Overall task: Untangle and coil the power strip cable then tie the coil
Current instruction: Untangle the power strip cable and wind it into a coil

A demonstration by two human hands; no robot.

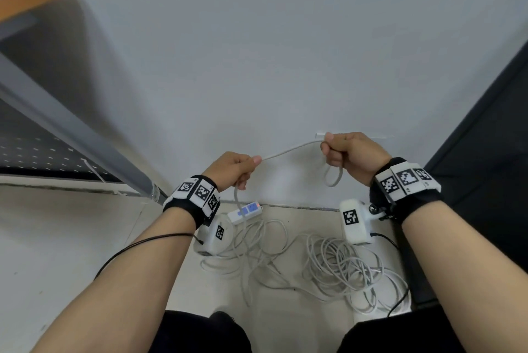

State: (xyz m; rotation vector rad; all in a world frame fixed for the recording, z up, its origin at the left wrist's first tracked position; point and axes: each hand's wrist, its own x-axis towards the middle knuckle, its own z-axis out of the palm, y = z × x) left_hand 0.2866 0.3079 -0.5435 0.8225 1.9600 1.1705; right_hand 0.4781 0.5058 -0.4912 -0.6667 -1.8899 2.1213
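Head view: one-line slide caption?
Both hands, left and right, hold white cable above tangled pile.

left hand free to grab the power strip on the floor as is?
Probably not yet: the left hand already grips the cable, stretched to the right hand. The power strip lies just below, nothing covering it.
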